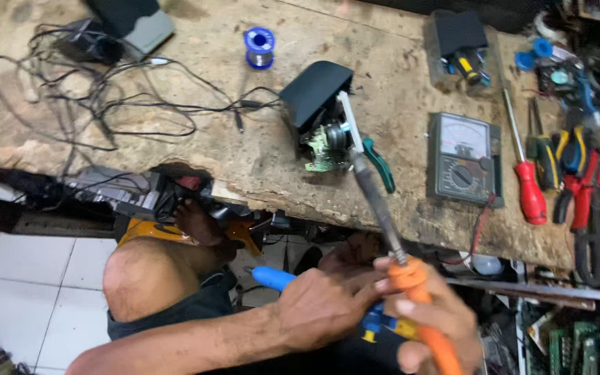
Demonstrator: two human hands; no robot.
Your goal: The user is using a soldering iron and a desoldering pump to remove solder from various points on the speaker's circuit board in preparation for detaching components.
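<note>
Soldering iron [390, 236], with its orange handle and long dark shaft, sits in the right hand [432, 319], whose grip is closed around the handle low in the head view, below the worktop's front edge; the shaft slants up and left so that its tip reaches over the worktop [196, 146] towards an opened black device [317, 111] with a green circuit board showing. The left hand [321, 305] lies just beside the right, its grip folded around a blue-handled tool [276, 278] whose handle sticks out to the left; the working end is hidden. On the worktop a green-handled tool [380, 165] lies next to the device, an analogue multimeter [464, 158] lies to its right, a red screwdriver [528, 177] and pliers [578, 173] farther right, a solder spool [260, 47] and tangled black cables [98, 97] to the left.
</note>
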